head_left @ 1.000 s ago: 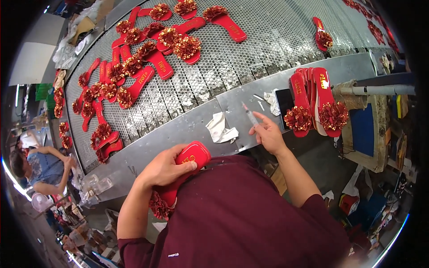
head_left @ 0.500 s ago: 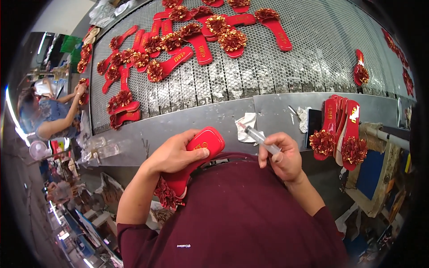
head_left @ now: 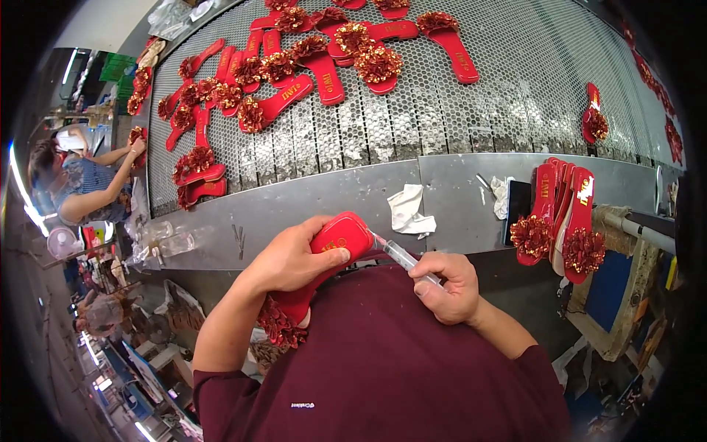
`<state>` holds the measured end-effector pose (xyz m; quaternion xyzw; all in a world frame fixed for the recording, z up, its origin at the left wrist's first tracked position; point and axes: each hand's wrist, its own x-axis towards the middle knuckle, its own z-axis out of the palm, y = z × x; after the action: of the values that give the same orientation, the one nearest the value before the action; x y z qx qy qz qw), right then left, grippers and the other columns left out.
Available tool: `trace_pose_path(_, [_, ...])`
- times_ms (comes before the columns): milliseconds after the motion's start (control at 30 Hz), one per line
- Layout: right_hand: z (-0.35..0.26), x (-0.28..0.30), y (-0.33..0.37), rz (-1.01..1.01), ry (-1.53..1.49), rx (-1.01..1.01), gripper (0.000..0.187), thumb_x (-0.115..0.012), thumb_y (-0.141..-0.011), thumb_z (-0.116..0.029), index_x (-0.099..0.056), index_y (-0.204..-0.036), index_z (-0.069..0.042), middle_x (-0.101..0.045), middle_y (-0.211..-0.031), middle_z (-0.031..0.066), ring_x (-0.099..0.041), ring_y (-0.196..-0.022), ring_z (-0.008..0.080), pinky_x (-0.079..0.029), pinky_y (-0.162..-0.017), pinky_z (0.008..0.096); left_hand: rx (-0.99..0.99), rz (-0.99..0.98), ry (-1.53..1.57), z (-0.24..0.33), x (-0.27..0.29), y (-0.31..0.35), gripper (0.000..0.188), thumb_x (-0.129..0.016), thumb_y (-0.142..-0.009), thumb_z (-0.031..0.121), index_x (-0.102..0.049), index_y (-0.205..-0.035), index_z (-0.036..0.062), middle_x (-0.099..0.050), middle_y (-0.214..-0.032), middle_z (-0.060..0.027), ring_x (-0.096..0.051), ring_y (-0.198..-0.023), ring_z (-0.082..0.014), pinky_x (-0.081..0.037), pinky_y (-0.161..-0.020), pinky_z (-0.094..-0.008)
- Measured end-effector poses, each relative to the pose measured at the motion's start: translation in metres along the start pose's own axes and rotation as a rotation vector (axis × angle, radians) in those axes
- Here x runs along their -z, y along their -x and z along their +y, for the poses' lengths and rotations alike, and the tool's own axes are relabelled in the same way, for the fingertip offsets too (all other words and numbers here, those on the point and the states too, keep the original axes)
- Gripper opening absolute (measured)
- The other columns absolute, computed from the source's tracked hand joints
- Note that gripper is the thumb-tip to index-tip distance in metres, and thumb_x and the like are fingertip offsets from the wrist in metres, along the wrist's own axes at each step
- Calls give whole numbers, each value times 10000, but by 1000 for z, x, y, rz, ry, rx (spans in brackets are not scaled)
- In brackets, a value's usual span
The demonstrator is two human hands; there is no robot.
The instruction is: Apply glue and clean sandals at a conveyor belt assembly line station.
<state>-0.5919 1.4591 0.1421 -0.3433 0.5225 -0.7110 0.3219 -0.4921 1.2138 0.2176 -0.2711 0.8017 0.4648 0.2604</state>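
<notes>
My left hand (head_left: 298,258) is closed round a red slide sandal (head_left: 343,234), its thumb lying on the insole near the heel. The sandal's ruffled red and gold flower (head_left: 282,324) hangs below my wrist. A clear plastic syringe (head_left: 400,255) is gripped in my right hand (head_left: 449,283), fingers wrapped about its barrel and plunger end. The syringe's thin tip points left and meets, or nearly meets, the edge of the sandal's heel. Just beyond the syringe, a crumpled white cloth (head_left: 409,211) lies on the metal ledge.
Several red flowered sandals (head_left: 328,79) lie on the perforated conveyor (head_left: 471,118) ahead. A stack of sandals (head_left: 563,214) stands at right beside a dark phone-like slab (head_left: 518,214). Clear bottles (head_left: 173,243) rest at left. Another person (head_left: 88,180) handles a sandal at far left.
My right hand has moved left and slightly down, bringing the syringe tip to the heel edge. The sandal in my left hand has shifted slightly. Sandals on the conveyor have drifted slightly left.
</notes>
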Motion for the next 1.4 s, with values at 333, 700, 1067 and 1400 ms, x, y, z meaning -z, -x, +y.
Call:
trace_pose_path(333, [-6,10,3,-19,8,-23,165,-657,-782,-28,-614,-941,-25,-574,-672,40,-508,-547,109,-387,-502,267,-31,9,-20,10,-9,1,565,-688,-825,331,-525,-1251,-1,-644,-1062,-215,-640,-976,-299,-488,-855,-362])
trace_pose_path(700, [-11,22,0,-42,26,4,163,-659,-763,-6,-618,-920,-25,-605,-677,57,-540,-536,124,-402,-490,267,-17,7,-51,23,-13,-5,552,-685,-828,321,-526,-1246,-2,-647,-1058,-210,-643,-965,-295,-493,-843,-362])
trace_pose_path(1067, [-12,33,3,-39,8,18,132,-657,-761,-5,-636,-890,-26,-611,-669,63,-549,-524,128,-407,-480,267,-21,10,-1,27,-20,-11,540,-682,-830,291,-523,-1251,-8,-652,-1047,-196,-642,-957,-267,-492,-843,-349])
trace_pose_path(1400, [-17,42,6,-47,21,14,112,-653,-757,2,-637,-866,-19,-608,-657,67,-553,-519,133,-415,-479,270,12,23,49,36,-26,-11,518,-686,-830,272,-535,-1237,-10,-654,-1040,-178,-638,-952,-242,-489,-843,-340])
